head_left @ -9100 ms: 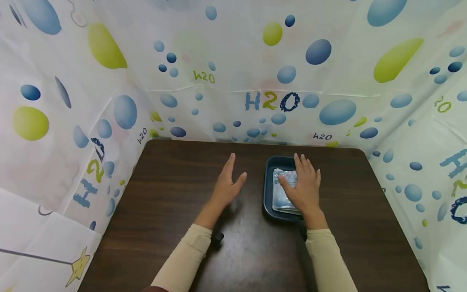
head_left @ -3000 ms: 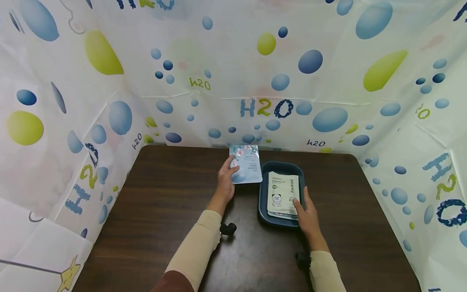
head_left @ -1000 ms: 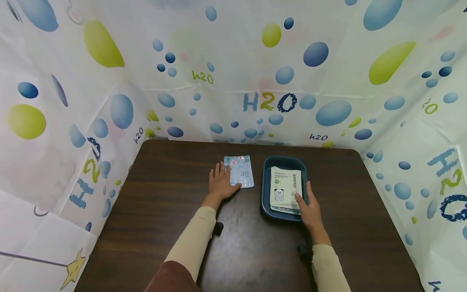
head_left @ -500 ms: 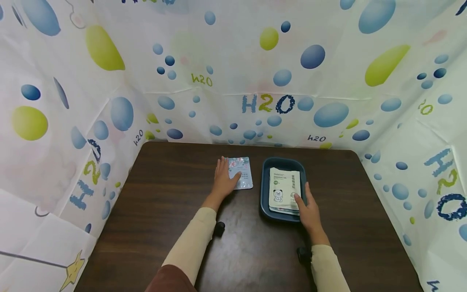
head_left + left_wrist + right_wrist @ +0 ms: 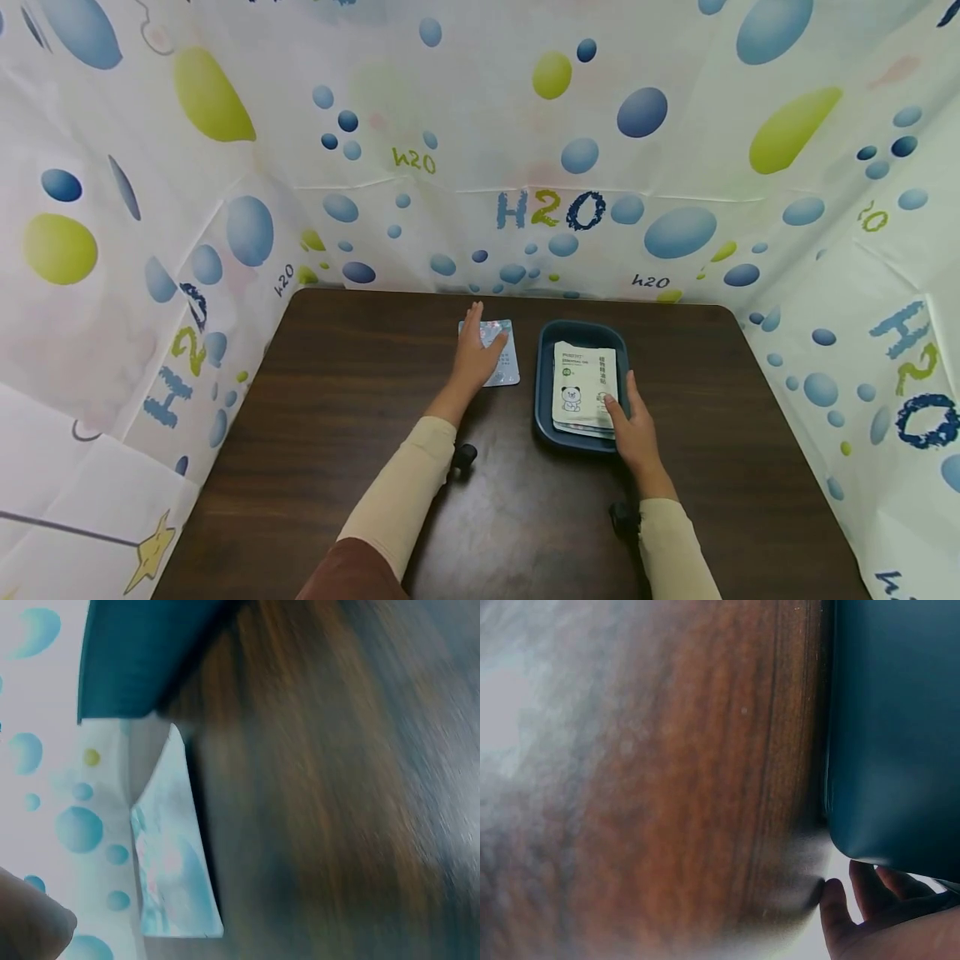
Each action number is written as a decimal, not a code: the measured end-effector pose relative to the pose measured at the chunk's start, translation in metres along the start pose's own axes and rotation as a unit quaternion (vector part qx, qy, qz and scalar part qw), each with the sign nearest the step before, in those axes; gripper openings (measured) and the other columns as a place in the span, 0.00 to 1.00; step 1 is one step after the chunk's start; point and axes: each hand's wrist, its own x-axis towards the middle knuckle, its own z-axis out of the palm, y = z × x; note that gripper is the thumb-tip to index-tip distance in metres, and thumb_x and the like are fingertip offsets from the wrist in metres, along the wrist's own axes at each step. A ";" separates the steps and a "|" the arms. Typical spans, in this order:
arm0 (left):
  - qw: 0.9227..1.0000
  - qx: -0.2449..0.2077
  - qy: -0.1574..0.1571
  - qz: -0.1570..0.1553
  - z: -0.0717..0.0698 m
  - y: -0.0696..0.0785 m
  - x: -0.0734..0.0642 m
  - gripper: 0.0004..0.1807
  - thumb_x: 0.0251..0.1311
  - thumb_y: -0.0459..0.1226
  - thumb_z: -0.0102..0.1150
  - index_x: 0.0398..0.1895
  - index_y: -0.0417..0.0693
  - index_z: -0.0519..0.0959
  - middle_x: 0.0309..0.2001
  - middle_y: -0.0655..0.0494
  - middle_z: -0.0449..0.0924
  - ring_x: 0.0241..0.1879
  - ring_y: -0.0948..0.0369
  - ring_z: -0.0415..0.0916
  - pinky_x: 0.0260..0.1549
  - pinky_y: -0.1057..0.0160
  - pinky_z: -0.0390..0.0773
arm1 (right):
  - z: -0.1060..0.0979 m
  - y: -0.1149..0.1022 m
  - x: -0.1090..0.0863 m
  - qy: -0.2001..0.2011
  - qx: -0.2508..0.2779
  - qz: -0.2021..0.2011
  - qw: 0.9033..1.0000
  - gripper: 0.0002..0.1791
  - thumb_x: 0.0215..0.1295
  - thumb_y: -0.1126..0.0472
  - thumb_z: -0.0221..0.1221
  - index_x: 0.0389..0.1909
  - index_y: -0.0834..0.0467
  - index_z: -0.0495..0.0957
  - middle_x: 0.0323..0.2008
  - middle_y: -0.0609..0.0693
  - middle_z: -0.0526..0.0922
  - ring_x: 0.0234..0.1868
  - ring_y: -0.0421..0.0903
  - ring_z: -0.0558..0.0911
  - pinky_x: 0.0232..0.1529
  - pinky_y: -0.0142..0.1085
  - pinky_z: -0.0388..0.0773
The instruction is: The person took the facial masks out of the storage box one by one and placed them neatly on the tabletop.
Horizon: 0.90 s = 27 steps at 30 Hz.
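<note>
The right hand (image 5: 637,432) grips the blue plastic tray (image 5: 587,333) at four o'clock, seemingly to steady it, while the straight-fingered left hand (image 5: 474,358), holding nothing, is over the floral sachet (image 5: 507,363) at the tray's ten o'clock.

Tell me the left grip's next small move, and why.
Probably shift the left grip rightward to the white packet in the tray: the blue packet lies on the table with the left grip no longer needed to hold it, and the right grip holds the tray's side.
</note>
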 end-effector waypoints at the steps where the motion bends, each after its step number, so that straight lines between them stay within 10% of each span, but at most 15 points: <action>1: 1.000 -0.013 0.001 -0.003 0.001 0.003 0.000 0.42 0.72 0.47 0.56 0.83 0.53 0.49 0.84 0.51 0.44 0.84 0.50 0.39 0.79 0.39 0.47 | 0.000 0.000 0.000 -0.001 0.000 -0.001 1.000 0.42 0.79 0.39 0.46 0.83 0.40 0.34 0.84 0.50 0.39 0.84 0.57 0.43 0.81 0.60 0.41; 27: 0.989 -0.138 -0.032 -0.031 0.045 0.048 -0.013 0.40 0.73 0.49 0.54 0.83 0.62 0.50 0.83 0.58 0.49 0.83 0.52 0.45 0.79 0.40 0.50 | 0.000 0.001 -0.002 -0.003 -0.012 0.013 1.000 0.43 0.78 0.37 0.45 0.82 0.39 0.32 0.84 0.52 0.39 0.83 0.62 0.43 0.79 0.64 0.41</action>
